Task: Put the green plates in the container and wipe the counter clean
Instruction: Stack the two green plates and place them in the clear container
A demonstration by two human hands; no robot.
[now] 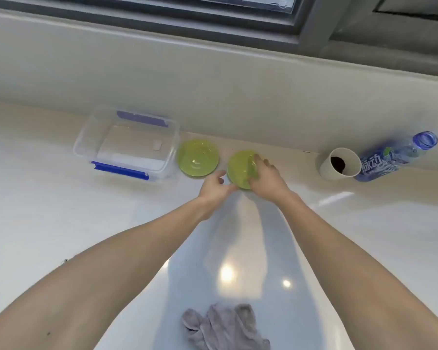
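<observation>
Two green plates lie on the white counter (61, 210) near the back wall. The left plate (197, 157) rests flat beside a clear container with blue clips (127, 145), which is open and holds nothing. The right plate (240, 168) is tilted up, gripped on its right rim by my right hand (266, 178). My left hand (215, 188) touches that plate's near-left edge with the fingers apart. A grey cloth (223, 327) lies crumpled on the counter close to me, between my forearms.
A paper cup (339, 164) with dark residue inside lies on its side at the right, next to a blue-labelled plastic bottle (395, 157), also lying down. A raised ledge and a window frame run along the back.
</observation>
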